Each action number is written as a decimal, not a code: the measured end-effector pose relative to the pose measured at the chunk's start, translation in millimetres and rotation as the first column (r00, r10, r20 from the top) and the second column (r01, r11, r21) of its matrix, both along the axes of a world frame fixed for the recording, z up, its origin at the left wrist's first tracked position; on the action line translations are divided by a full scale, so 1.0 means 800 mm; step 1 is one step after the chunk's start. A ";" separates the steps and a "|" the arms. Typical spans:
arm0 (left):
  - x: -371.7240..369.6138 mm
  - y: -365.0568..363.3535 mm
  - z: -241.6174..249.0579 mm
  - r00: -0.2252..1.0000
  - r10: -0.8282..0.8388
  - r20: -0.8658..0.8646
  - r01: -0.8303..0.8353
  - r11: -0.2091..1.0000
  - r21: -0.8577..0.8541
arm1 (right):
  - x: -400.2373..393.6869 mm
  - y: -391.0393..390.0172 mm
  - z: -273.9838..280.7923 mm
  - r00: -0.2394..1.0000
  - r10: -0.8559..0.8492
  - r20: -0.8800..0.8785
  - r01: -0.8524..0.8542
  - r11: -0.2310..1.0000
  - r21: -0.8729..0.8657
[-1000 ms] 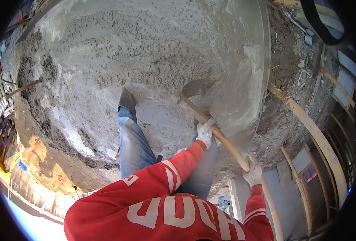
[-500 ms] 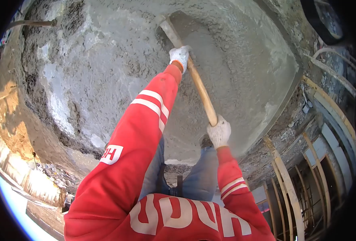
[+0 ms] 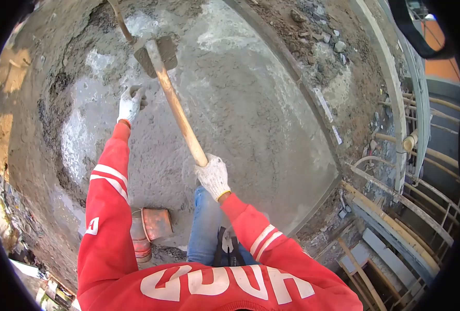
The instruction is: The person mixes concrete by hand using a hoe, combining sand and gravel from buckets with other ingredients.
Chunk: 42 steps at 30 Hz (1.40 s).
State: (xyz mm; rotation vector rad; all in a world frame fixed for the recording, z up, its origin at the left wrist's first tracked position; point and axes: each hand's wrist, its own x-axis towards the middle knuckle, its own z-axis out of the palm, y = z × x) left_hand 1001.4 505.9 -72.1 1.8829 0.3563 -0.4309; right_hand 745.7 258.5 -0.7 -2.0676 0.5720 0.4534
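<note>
My right hand (image 3: 213, 177), in a white knit work glove, is wrapped round the lower end of a hoe's wooden handle. The hoe (image 3: 180, 116) points up and to the left, its broad, mortar-coated blade (image 3: 166, 52) at the far end over wet grey concrete (image 3: 251, 140). My left hand (image 3: 130, 103), also gloved, is off the handle to its left. Its fingers are loosely bent and apart, with nothing visible in them.
Another wooden handle (image 3: 120, 19) stands near the hoe blade; its lower end is hidden. Reddish buckets (image 3: 156, 224) sit beside my legs. A straight edge (image 3: 305, 88) bounds the concrete on the right, with rubble (image 3: 323, 39) and wooden poles (image 3: 362, 274) beyond.
My left hand has let go of the hoe handle and moved left. The hoe, in my right hand, has swung left and its blade is up out of the concrete. The view has turned.
</note>
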 end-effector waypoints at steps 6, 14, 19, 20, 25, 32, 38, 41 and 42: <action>-0.296 0.190 0.023 0.819 0.549 -0.167 -0.524 0.834 0.170 | -0.088 -0.111 0.097 0.978 0.147 -0.147 -0.155 0.987 -0.040; -0.699 0.039 0.108 0.558 0.625 -0.546 -0.422 0.780 0.461 | -0.180 -0.334 0.143 0.934 0.275 -0.227 -0.329 0.909 -0.254; -0.729 -0.187 0.106 0.519 0.682 -0.515 -0.520 0.730 0.443 | -0.192 -0.480 0.108 0.930 -0.009 -0.368 -0.061 0.982 -0.179; -0.716 -0.231 0.111 0.552 0.701 -0.452 -0.513 0.713 0.478 | -0.173 -0.491 0.136 0.941 -0.009 -0.338 -0.023 0.996 -0.088; -0.646 -0.339 0.126 0.894 0.314 -0.321 -0.092 0.827 0.554 | -0.120 -0.598 0.066 0.888 -0.207 -0.410 0.284 0.949 0.137; -0.676 -0.373 0.205 0.715 0.673 -0.187 -0.634 0.738 0.229 | -0.001 -0.690 -0.100 0.879 0.274 -0.389 -0.438 0.786 -0.436; -0.736 -0.387 0.154 0.696 0.706 0.128 -0.682 0.595 0.425 | 0.006 -0.681 -0.114 0.715 0.537 -0.447 -0.693 0.629 -0.353; -0.712 -0.399 0.174 0.629 0.744 0.226 -0.765 0.542 0.347 | -0.051 -0.660 -0.084 0.783 0.381 -0.492 -0.598 0.679 -0.426; -0.691 -0.401 0.201 0.593 0.765 0.249 -0.803 0.543 0.244 | -0.064 -0.658 -0.083 0.786 0.374 -0.493 -0.593 0.680 -0.431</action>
